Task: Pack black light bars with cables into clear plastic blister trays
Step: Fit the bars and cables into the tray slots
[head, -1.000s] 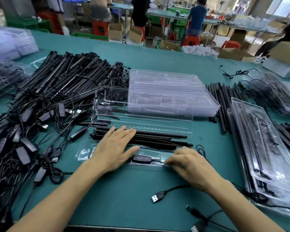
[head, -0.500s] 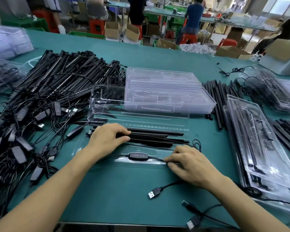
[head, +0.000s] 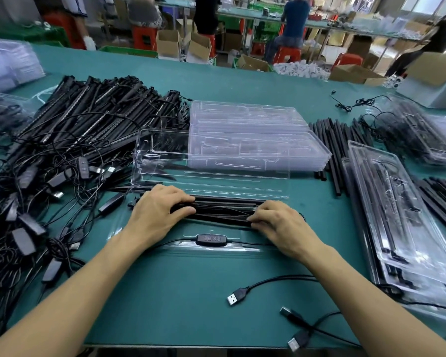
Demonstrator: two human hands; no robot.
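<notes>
Low in the frame, a USB plug point(head: 234, 299) lies on the green surface point(head: 165, 292). Above it, a cable controller point(head: 211, 239) sits in the near channel of a clear tray point(head: 216, 250). At centre, the left grip point(head: 160, 210) and right grip point(head: 281, 222) curl around opposite ends of black bars point(head: 222, 208) lying in that tray. Behind is a stack of trays point(head: 255, 135); loose bars point(head: 88, 124) pile upper left.

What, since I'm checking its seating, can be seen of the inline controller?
The inline controller is a small black oblong with rounded ends, plastic by its look, with a row of small buttons on top. A thin black cable leaves each end. It lies flat, lengthwise left to right, on the near strip of the clear blister tray, in front of the light bars. The left hand and right hand grip those bars; neither touches it.
</notes>
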